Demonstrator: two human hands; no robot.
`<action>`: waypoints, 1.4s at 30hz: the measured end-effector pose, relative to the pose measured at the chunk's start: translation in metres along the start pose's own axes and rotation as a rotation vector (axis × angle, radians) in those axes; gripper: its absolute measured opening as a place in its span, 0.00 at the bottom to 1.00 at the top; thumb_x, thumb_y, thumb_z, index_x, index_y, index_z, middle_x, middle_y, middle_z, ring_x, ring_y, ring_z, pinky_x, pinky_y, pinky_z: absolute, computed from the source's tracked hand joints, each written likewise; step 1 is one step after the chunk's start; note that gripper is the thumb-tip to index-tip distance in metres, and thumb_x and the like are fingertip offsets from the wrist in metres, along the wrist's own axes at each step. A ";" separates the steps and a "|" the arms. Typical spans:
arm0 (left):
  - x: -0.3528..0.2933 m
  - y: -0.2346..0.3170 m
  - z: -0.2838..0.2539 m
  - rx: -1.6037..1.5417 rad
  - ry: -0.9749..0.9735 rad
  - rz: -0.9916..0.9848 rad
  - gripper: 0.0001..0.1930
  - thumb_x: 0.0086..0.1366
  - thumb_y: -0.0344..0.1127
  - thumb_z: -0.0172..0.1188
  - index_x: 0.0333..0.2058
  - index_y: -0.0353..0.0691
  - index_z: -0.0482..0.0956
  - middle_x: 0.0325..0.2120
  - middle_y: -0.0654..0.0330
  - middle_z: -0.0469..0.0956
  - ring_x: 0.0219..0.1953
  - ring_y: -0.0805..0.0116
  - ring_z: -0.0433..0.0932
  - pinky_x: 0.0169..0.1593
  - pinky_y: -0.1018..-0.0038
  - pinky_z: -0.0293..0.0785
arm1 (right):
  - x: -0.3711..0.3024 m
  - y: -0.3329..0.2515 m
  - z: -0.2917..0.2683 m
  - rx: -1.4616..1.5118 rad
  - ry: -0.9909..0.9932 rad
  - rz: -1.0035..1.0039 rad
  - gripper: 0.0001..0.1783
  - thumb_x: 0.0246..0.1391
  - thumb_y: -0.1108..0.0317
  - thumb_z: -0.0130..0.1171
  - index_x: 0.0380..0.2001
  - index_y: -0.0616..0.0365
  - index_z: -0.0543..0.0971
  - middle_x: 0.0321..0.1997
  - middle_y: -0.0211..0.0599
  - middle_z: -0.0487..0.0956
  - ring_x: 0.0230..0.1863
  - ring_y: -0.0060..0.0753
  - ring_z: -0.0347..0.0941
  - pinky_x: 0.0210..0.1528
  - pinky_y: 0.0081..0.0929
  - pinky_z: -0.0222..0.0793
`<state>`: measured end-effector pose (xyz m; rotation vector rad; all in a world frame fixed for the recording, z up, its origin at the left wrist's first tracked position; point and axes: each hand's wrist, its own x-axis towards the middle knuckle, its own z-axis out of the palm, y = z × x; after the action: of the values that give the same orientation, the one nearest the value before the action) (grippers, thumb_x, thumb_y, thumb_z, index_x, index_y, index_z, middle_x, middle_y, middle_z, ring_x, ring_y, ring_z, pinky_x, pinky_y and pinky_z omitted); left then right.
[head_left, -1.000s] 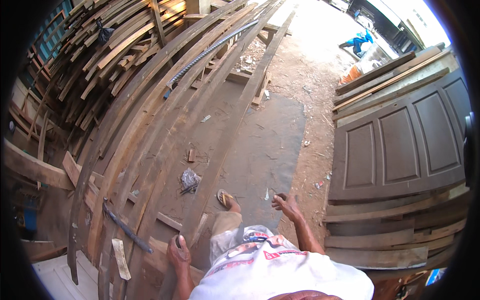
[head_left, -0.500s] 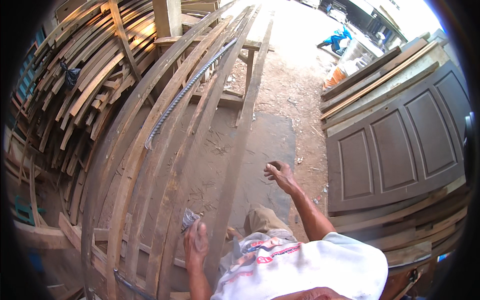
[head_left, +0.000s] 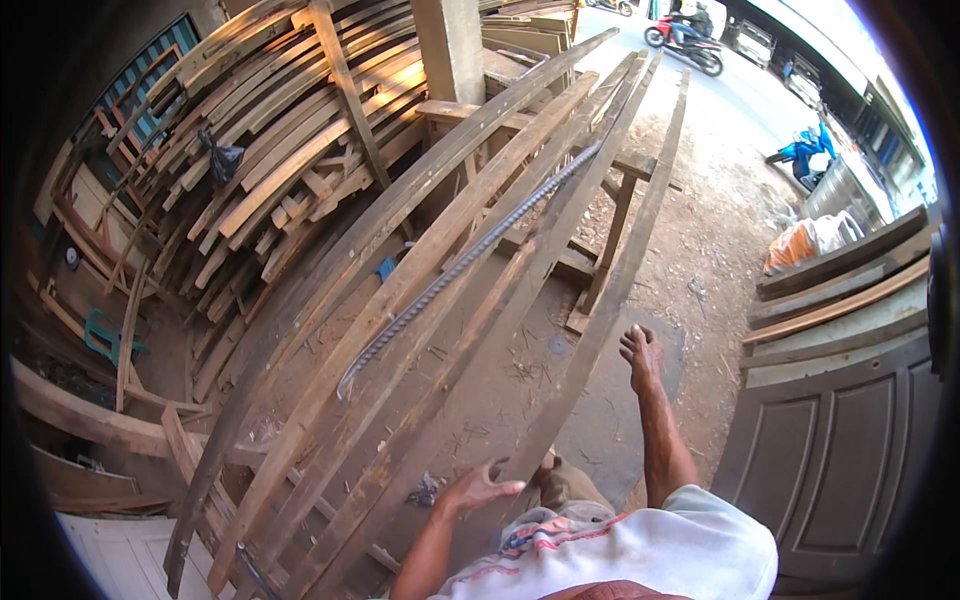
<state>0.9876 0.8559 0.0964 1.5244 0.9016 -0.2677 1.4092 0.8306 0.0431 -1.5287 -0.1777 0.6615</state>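
Observation:
Several long wooden planks lie side by side on a trestle. The rightmost plank (head_left: 640,235) runs from beside my body toward the bright road. At its near end is my left hand (head_left: 478,490), thumb and fingers apart, with nothing seen in it; whether it touches the wood I cannot tell. My right hand (head_left: 643,356) is raised just right of that plank, fingers loosely extended and holding nothing visible. A ribbed steel bar (head_left: 450,276) with a bent near end rests along the planks left of it. Crumpled plastic (head_left: 425,490) shows beneath the planks, near my left hand.
A wooden trestle (head_left: 612,240) supports the far ends. Stacked lumber (head_left: 290,170) fills the left, beside a concrete post (head_left: 447,50). Dark panelled doors (head_left: 850,440) lean at right, below more boards. A red motorcycle (head_left: 690,45) with a rider and a blue motorbike (head_left: 803,155) are beyond.
My view has swung left. My left hand has moved rightward to the rightmost plank's near end, and its fingers have spread. My right hand has come closer to that plank. The red motorcycle has appeared.

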 end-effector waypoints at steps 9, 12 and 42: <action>0.009 0.013 0.011 -0.227 -0.159 -0.138 0.49 0.56 0.62 0.71 0.65 0.30 0.67 0.62 0.42 0.73 0.65 0.52 0.71 0.69 0.63 0.63 | 0.117 -0.017 0.027 0.298 -0.237 0.166 0.41 0.64 0.42 0.59 0.66 0.66 0.66 0.60 0.47 0.75 0.59 0.45 0.73 0.63 0.43 0.69; -0.003 0.026 0.032 -0.213 -0.040 -0.137 0.45 0.57 0.57 0.71 0.65 0.32 0.68 0.61 0.41 0.73 0.65 0.48 0.71 0.68 0.62 0.64 | 0.114 -0.025 0.050 0.299 -0.209 0.258 0.45 0.62 0.36 0.58 0.67 0.63 0.66 0.63 0.46 0.72 0.62 0.45 0.69 0.68 0.43 0.62; -0.037 -0.041 0.127 0.267 0.935 -0.340 0.35 0.60 0.54 0.66 0.64 0.51 0.69 0.63 0.46 0.69 0.68 0.49 0.65 0.73 0.49 0.49 | 0.062 0.035 0.057 -0.024 -0.536 0.306 0.45 0.62 0.26 0.41 0.67 0.51 0.62 0.66 0.48 0.67 0.60 0.48 0.70 0.59 0.54 0.74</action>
<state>0.9784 0.7209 0.0658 1.7462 1.9312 0.1184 1.4209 0.9079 -0.0048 -1.3840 -0.3601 1.3128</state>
